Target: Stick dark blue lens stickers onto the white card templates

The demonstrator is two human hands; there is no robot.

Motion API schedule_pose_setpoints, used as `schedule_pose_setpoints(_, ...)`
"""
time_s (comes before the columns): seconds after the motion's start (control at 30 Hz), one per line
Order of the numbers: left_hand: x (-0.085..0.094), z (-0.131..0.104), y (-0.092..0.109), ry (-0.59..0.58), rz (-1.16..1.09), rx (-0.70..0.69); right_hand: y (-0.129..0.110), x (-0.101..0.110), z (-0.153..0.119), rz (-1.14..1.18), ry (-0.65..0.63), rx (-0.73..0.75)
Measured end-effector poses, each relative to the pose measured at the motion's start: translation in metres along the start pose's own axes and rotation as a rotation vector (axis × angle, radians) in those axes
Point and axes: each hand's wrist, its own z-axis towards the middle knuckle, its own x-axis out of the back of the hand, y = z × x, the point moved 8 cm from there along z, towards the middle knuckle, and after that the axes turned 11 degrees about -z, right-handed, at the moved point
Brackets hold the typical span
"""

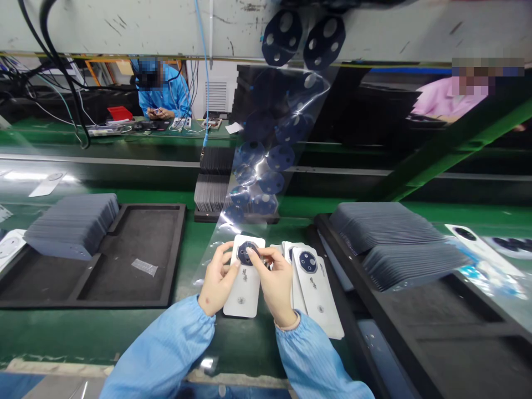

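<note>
A white phone back cover [242,291] with dark lettering lies upright in front of me on the green bench. At its top sits a dark, many-sided camera sticker [245,254] with round holes. My left hand [216,280] grips the cover's left edge, its thumb beside the sticker. The fingers of my right hand [277,284] are drawn together, and its thumb presses on the sticker's right side. Just right of that hand, several similar white covers [318,293] overlap in a pile, with a dark camera sticker visible on the top one.
A clear strip of dark stickers [270,158] hangs from the shelf [124,27] down behind my hands. Black trays [177,255] with rows of grey panels [77,221] flank me; another black tray [457,316] is at right. Across the line sits a person in blue [174,88].
</note>
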Motion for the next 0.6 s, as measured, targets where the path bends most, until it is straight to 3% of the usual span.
schedule_pose_setpoints(0.13, 0.002, -0.001, 0.001, 0.008, 0.019, -0.019, -0.005, 0.001, -0.003, -0.080, 0.034, 0.060)
schedule_pose_setpoints(0.37, 0.011, 0.002, -0.002, 0.137, 0.045, -0.059, -0.028, -0.002, -0.014, -0.288, 0.118, 0.320)
schedule_pose_setpoints(0.6, 0.005, -0.006, -0.005, 0.164, 0.042, -0.018, -0.034, 0.006, -0.027, -0.332, 0.189, 0.410)
